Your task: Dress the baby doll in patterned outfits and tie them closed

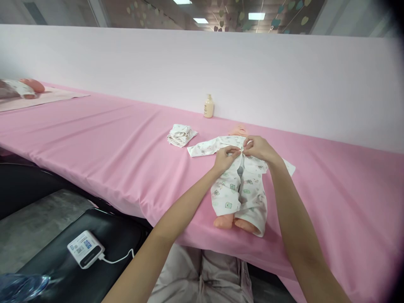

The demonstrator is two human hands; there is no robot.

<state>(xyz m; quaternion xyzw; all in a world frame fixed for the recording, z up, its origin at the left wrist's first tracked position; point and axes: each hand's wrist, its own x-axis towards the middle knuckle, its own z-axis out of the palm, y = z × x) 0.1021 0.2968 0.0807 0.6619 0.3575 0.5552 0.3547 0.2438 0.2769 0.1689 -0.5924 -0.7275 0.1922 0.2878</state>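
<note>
A baby doll (223, 221) lies on its back on the pink-covered table, its feet toward me. It wears a white printed romper (227, 191) with long sleeves. At the front opening of the chest, my left hand (226, 158) pinches one edge of the cloth. Close beside it, my right hand (257, 147) pinches the other edge, the fingertips of both hands nearly touching. Below them the opening gapes and a grey patch shows. Whether a fastener is between the fingers is too small to tell. My right hand and the cloth partly cover the doll's upper body.
A folded printed cloth (181, 135) lies left of the doll, and a cream pump bottle (208, 106) stands by the white wall. Another doll (31, 85) lies far left. On a black chair (116, 231) rest a white device (85, 249) with a cable and a plastic bottle (23, 287).
</note>
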